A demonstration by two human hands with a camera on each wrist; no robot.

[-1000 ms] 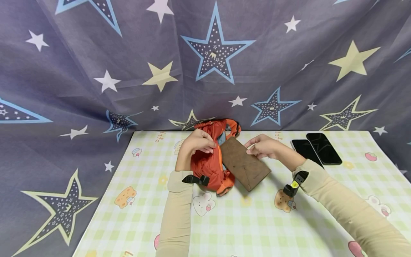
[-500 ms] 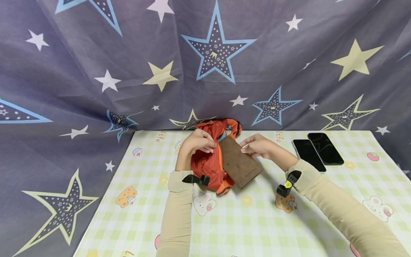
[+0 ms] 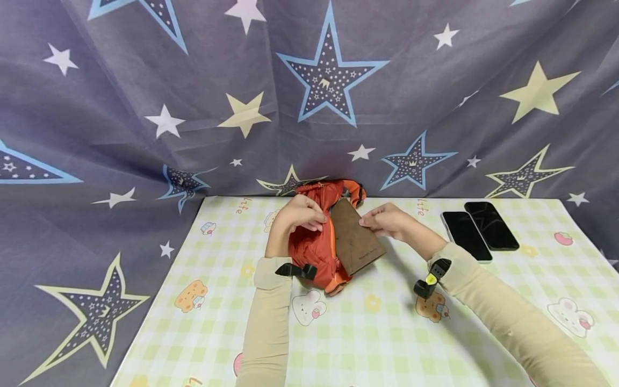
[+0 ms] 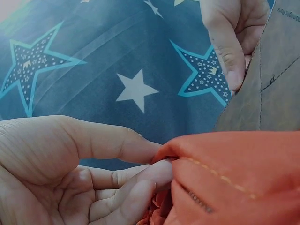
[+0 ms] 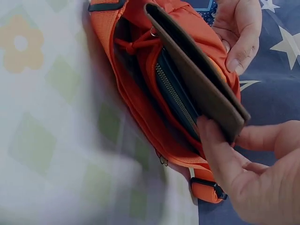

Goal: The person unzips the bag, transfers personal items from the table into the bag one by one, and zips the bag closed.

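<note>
I see cloth [image 3: 213,338] printed "Life" running wide to its left edge; the left hand [image 3: 301,214] pinches the rim of the bag [image 3: 311,253]; the wallet [image 3: 357,241] tilts at its mouth beside a zipped pouch [image 5: 176,85], lettering too small to read; the right hand [image 3: 388,221] pinches the wallet's edge; two phones [image 3: 466,236] lie farther right

Brown wallet [image 5: 197,84] in right grip [image 5: 262,180]

Mouth of orange waist bag [image 3: 309,251] is being crowded by brown leather wallet [image 3: 355,242] and teal zippered pouch [image 5: 183,97]; slim gap is being left between pouch and table-side wall. Sides are being blocked by left hand [image 3: 303,214] and right hand [image 3: 387,221], rear by star-print curtain [image 3: 217,148]. Passage is being offered over front tablecloth [image 3: 348,336]; right side is being obstructed by two smartphones [image 3: 466,235].
</note>
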